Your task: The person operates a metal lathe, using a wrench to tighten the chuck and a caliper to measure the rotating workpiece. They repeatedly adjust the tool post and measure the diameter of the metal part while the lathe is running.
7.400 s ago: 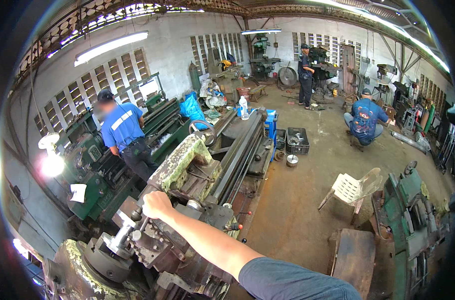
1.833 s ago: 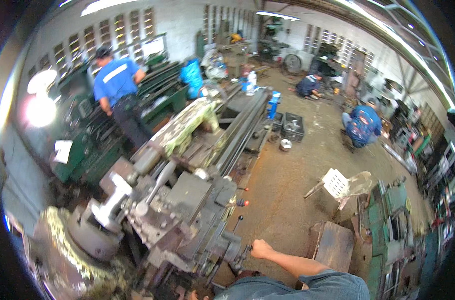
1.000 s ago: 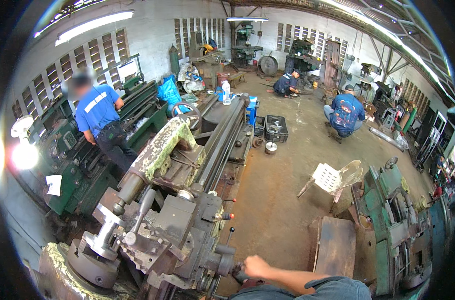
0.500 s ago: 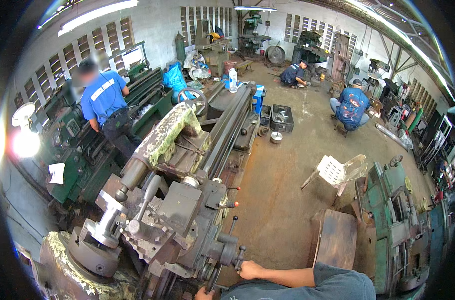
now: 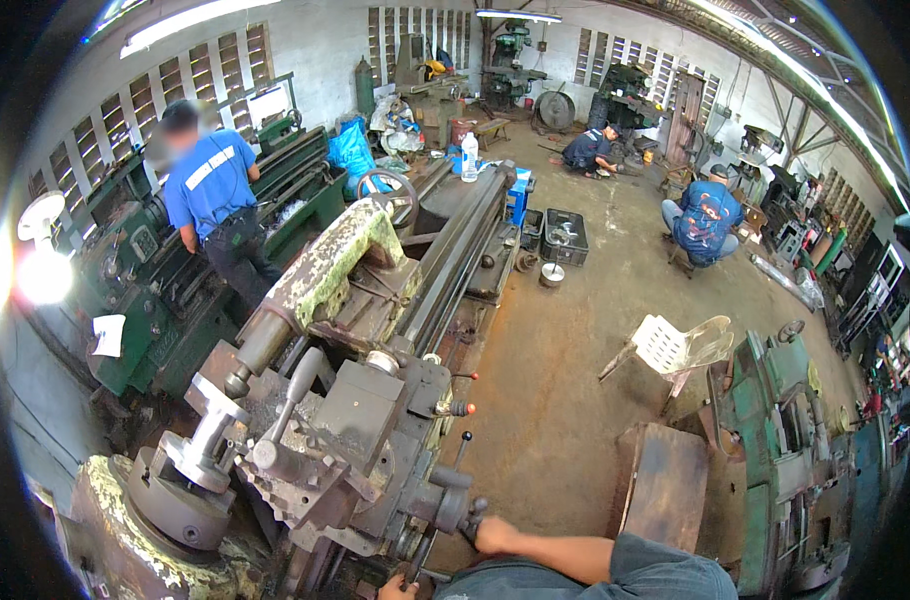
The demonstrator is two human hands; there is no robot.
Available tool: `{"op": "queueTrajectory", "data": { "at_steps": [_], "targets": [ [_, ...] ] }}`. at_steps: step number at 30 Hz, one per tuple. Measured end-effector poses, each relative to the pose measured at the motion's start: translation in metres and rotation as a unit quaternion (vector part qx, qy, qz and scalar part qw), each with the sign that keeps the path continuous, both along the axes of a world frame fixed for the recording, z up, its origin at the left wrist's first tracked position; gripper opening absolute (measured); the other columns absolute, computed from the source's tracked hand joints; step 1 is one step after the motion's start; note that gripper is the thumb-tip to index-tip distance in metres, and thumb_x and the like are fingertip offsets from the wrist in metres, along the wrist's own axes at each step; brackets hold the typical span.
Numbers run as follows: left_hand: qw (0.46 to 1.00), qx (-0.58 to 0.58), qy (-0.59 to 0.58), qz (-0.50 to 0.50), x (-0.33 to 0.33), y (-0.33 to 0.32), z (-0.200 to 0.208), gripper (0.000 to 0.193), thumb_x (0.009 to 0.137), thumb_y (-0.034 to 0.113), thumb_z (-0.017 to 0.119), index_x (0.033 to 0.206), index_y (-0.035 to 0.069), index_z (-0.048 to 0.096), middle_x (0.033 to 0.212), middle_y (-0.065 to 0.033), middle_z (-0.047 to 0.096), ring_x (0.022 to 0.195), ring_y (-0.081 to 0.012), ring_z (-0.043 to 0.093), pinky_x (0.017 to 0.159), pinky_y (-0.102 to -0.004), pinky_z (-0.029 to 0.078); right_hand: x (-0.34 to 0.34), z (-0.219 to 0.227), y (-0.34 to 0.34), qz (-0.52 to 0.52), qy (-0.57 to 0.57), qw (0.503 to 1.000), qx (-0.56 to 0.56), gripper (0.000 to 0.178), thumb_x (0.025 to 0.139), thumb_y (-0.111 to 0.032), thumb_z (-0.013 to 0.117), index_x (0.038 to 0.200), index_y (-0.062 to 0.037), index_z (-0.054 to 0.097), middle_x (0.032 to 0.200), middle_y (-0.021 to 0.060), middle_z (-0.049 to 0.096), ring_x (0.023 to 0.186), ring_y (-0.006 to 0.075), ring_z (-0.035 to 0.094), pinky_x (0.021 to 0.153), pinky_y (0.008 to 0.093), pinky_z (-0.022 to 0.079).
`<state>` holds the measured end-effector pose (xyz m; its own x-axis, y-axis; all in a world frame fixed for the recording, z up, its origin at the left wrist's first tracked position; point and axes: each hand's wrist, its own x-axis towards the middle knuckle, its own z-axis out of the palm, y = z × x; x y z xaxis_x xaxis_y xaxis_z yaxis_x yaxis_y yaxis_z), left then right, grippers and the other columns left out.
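Note:
At the lower middle, my right hand (image 5: 494, 536) is closed on the crank handle (image 5: 476, 508) at the front of a metal lathe's cross slide. My left hand (image 5: 397, 588), partly cut off by the lower edge, has its fingers wrapped around a carriage handwheel (image 5: 415, 562). To the left, the chuck (image 5: 180, 503) grips a shiny flanged metal workpiece (image 5: 207, 440). The tailstock (image 5: 350, 255), in chipped green paint, points its quill at the workpiece's upper end. Between them and my hands stands the tool post (image 5: 275, 455) with its long lever.
A white plastic chair (image 5: 665, 350) and a wooden board (image 5: 663, 485) stand right of the lathe. Green machines (image 5: 790, 450) line the right side. A person in a blue shirt (image 5: 213, 190) stands at another lathe on the left; two people (image 5: 710, 220) crouch farther back.
The view has shifted slightly, moving the lathe a little left in the picture. My right hand now covers more of the crank handle's knobs. My left hand stays at the handwheel.

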<state>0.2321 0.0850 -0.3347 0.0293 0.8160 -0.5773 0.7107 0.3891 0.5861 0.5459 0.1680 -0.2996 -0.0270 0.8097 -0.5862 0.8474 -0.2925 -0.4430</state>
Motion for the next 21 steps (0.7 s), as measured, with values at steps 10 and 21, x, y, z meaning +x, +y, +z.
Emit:
{"op": "queueTrajectory", "data": {
  "at_steps": [10,21],
  "targets": [
    [0.998,0.046,0.003,-0.032,0.006,-0.004,0.014,0.060,0.091,0.042,0.069,0.136,0.004,0.060,0.125,-0.0291,0.065,0.120,-0.0424,0.061,0.101,-0.0451,0.049,-0.006,0.060,0.000,0.103,0.001,0.995,-0.016,0.026,0.080,-0.014,0.062,0.090,0.0060,0.074,0.094,0.0326,0.070,0.092,0.0443,0.072,0.083,0.0533,0.057],
    [0.935,0.332,-0.007,0.120,-0.039,-0.039,0.210,0.047,0.094,0.029,0.066,0.134,0.003,0.059,0.125,-0.0224,0.066,0.112,-0.0407,0.064,0.096,-0.0472,0.052,0.043,-0.064,-0.013,0.076,0.032,0.986,0.145,0.026,0.080,-0.016,0.071,0.080,0.0094,0.066,0.079,0.0275,0.069,0.078,0.0431,0.071,0.074,0.0487,0.055]
  ]
}}
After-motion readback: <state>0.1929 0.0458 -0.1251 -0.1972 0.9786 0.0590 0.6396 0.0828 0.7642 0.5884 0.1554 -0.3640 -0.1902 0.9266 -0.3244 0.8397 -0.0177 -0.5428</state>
